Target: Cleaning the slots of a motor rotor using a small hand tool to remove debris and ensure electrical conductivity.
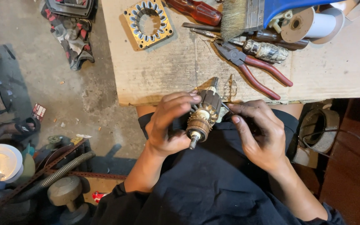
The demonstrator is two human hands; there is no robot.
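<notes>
My left hand grips a small motor armature with copper windings, a dark laminated core and a steel shaft pointing toward me. It is held just in front of the bench's near edge, above my lap. My right hand pinches a thin dark pointed tool whose tip touches the side of the armature. Most of that tool is hidden inside my fingers.
On the cardboard-covered bench lie red-handled pliers, a brass-coloured stator ring, a red-handled screwdriver, a paintbrush and a tape roll. A rag lies on the concrete floor; hoses and metal parts sit lower left.
</notes>
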